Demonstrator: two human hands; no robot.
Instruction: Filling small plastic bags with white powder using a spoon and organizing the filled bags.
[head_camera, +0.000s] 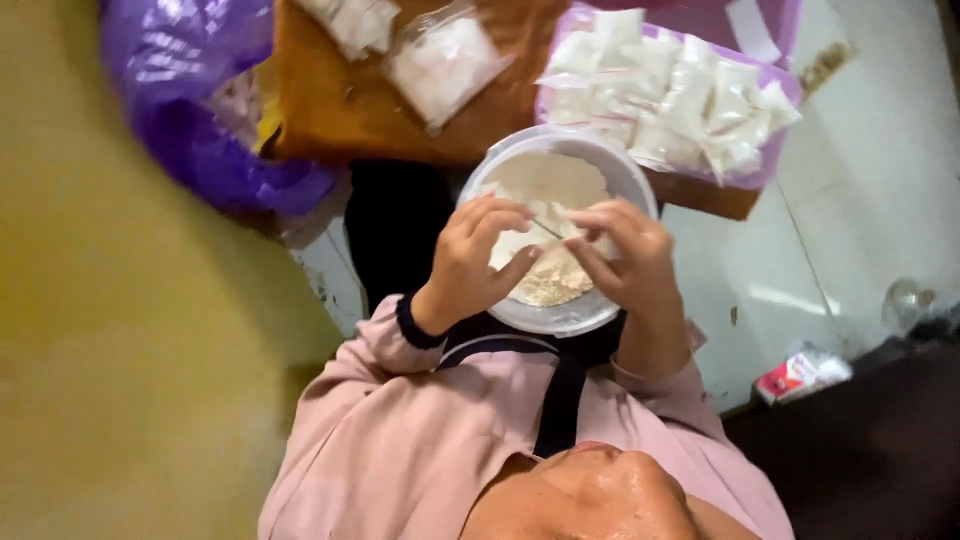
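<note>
A: Item one, the round white bowl (560, 300) of pale powder, held against the lap, just this side of the brown worktop (340, 110). All places below are read from the bowl.

B: Hands?

A: Left hand (470, 265) over the bowl's left half, fingers curled, thumb and fingertips pinching one edge of a small clear bag (545, 228). Right hand (625, 260) over the right half, likewise closed on the opposite edge. The bag sits directly above the powder, between the two hands.

B: Beyond the bowl?

A: A purple tray (765, 170) of filled white packets (680, 90) to the far right; loose packets on the worktop behind; a purple sack (190, 100) to the far left.

B: Handling note?

A: I judge the bag's mouth should be kept spread and centred over the bowl, so spillage falls back in.
</note>
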